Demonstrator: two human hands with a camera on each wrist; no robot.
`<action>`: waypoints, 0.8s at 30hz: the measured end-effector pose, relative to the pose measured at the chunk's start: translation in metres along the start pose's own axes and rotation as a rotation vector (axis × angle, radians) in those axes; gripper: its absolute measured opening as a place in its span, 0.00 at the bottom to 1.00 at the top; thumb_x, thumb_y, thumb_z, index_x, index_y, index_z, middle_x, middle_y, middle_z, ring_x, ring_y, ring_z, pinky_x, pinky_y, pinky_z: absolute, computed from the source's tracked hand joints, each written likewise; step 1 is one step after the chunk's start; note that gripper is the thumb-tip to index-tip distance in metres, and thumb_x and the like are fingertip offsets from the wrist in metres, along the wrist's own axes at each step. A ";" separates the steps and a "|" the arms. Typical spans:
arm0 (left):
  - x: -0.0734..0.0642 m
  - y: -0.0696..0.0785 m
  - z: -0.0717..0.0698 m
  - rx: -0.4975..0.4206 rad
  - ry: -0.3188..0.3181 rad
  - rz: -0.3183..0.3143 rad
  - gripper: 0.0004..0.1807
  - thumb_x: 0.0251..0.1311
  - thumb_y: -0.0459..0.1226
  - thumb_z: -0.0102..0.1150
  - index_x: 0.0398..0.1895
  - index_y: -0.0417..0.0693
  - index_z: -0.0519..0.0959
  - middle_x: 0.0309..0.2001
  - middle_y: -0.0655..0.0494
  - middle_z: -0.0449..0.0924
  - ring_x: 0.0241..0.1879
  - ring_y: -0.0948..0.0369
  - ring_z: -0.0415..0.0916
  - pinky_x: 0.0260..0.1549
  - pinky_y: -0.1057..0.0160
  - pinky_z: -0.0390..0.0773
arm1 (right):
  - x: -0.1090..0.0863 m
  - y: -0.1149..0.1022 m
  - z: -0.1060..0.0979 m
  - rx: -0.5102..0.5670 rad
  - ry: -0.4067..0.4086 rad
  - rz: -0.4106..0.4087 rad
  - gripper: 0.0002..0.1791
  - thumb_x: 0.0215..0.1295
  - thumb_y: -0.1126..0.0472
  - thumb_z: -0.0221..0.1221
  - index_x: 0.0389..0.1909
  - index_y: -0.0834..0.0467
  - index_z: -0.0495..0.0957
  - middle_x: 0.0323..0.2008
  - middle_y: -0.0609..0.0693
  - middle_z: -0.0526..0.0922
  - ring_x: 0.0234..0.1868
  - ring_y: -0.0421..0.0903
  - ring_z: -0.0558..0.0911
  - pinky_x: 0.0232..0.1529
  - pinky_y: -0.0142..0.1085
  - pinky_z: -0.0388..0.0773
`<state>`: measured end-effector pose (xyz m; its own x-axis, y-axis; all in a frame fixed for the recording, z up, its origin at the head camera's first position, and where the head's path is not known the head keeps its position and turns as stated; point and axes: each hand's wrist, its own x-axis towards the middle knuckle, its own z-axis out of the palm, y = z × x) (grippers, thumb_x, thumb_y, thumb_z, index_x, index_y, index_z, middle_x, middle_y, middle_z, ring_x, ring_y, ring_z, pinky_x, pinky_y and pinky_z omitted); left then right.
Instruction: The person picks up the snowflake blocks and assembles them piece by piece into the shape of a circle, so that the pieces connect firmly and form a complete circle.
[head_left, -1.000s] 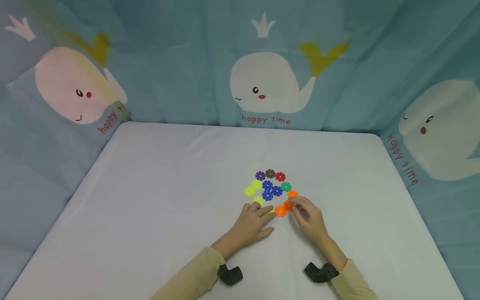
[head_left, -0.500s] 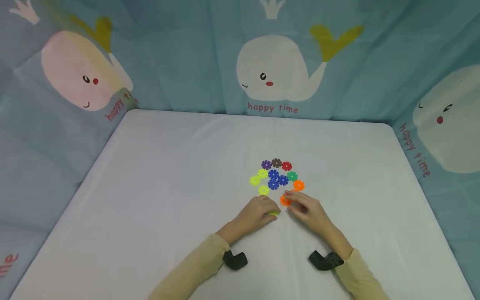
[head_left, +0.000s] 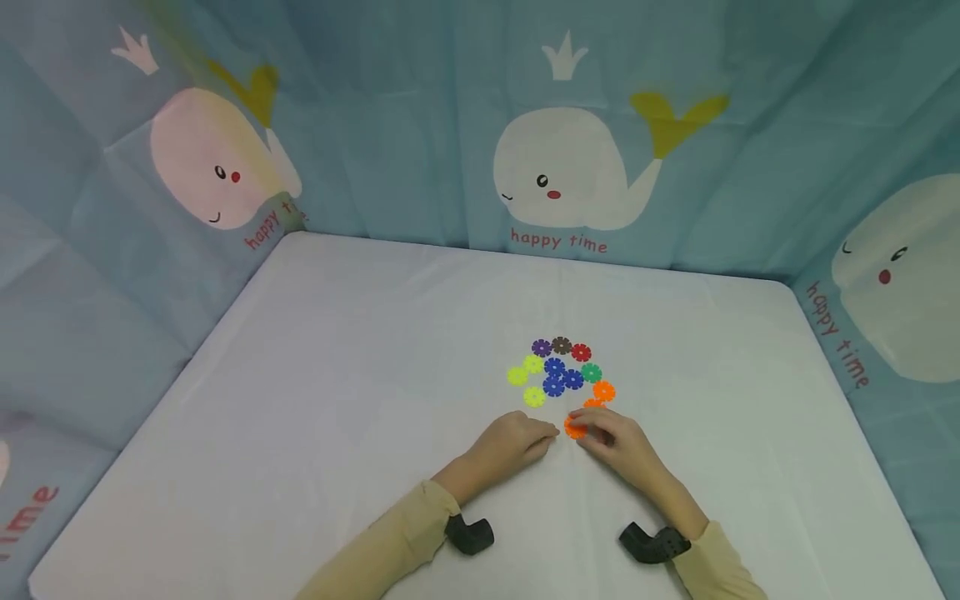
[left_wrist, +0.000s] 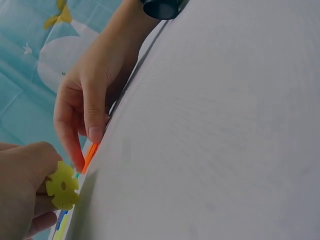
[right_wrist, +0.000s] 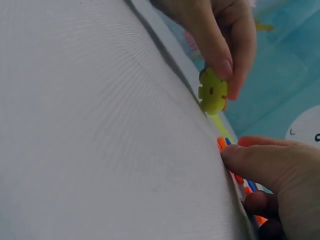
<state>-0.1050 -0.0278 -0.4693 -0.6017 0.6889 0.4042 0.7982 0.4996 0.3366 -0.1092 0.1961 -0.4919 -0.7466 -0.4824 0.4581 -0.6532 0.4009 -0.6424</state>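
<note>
My left hand (head_left: 513, 446) pinches a yellow notched snowflake disc (left_wrist: 63, 185) between thumb and fingers, standing on edge in both wrist views; in the head view the hand hides it. Just to the right, my right hand (head_left: 618, 446) has its thumb and fingertips on an orange snowflake disc (head_left: 573, 427) lying at the near end of the disc ring. In the left wrist view, thumb and finger sit at either side of this orange disc (left_wrist: 90, 156). A second orange disc (head_left: 593, 404) is partly covered by the right hand.
Beyond the hands, yellow (head_left: 534, 397), purple (head_left: 542, 348), brown (head_left: 562, 345), red (head_left: 581, 352), green (head_left: 591, 372) and orange (head_left: 603, 391) discs curve around several blue discs (head_left: 553, 386). A whale-printed curtain (head_left: 405, 125) borders the white table (head_left: 360, 350).
The left hand has taken the near yellow disc off its spot beside the orange one and turned it upright. The right hand has shifted left onto the nearest orange disc. The head view has shifted.
</note>
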 end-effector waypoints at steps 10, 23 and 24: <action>0.005 -0.005 -0.005 0.070 -0.006 -0.046 0.11 0.59 0.32 0.53 0.44 0.39 0.78 0.39 0.53 0.80 0.39 0.62 0.77 0.40 0.69 0.71 | 0.005 -0.008 0.002 -0.008 -0.040 0.111 0.20 0.48 0.70 0.65 0.45 0.59 0.75 0.38 0.46 0.74 0.27 0.36 0.66 0.26 0.28 0.67; -0.002 -0.004 0.006 -0.242 0.164 -0.220 0.09 0.55 0.29 0.57 0.39 0.42 0.80 0.37 0.55 0.80 0.39 0.65 0.76 0.40 0.72 0.70 | -0.001 -0.011 0.000 -0.045 0.006 0.111 0.21 0.40 0.71 0.69 0.40 0.61 0.76 0.32 0.45 0.70 0.25 0.36 0.65 0.22 0.26 0.65; 0.000 -0.004 0.007 -0.286 0.187 -0.222 0.08 0.54 0.29 0.59 0.37 0.42 0.80 0.36 0.56 0.80 0.38 0.65 0.76 0.39 0.73 0.70 | -0.001 -0.011 -0.002 -0.042 0.006 0.116 0.21 0.40 0.71 0.69 0.39 0.61 0.76 0.32 0.45 0.71 0.24 0.36 0.65 0.22 0.26 0.65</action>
<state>-0.1076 -0.0264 -0.4765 -0.7746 0.4604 0.4335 0.6235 0.4412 0.6454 -0.1013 0.1937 -0.4837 -0.8182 -0.4259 0.3861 -0.5669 0.4860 -0.6652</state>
